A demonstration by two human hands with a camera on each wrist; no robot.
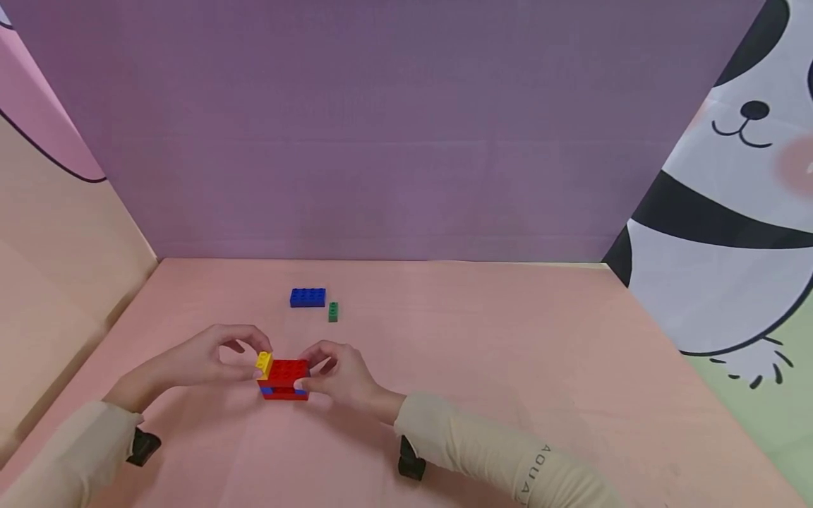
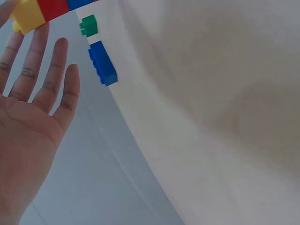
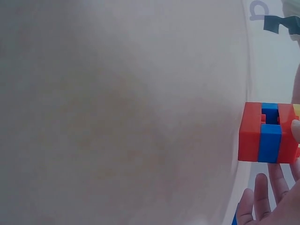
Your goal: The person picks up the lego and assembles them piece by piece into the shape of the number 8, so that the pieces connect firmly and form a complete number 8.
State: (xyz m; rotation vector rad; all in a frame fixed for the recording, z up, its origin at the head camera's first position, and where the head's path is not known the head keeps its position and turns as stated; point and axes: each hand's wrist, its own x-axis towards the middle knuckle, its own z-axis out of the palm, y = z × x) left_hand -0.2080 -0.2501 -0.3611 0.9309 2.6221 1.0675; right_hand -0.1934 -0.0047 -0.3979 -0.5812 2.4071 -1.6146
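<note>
The left hand (image 1: 206, 358) pinches the yellow brick (image 1: 264, 364) between barely parted thumb and fingertip; beneath them, the right hand (image 1: 346, 374) grips the red-and-blue stack (image 1: 287, 371) with bent fingers. Lopsided left-hand pressure could seat the brick crooked or tip the stack.

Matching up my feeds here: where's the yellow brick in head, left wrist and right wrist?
Head: left of centre, below mid-height, at the left end of the red-and-blue stack, with the left hand's fingertips on it; yellow brick.
Left wrist: top-left corner, partly cut off; yellow brick.
Right wrist: only a sliver at the right edge, above the thumb; yellow brick.
Shared landmark: the red brick directly against it.
</note>
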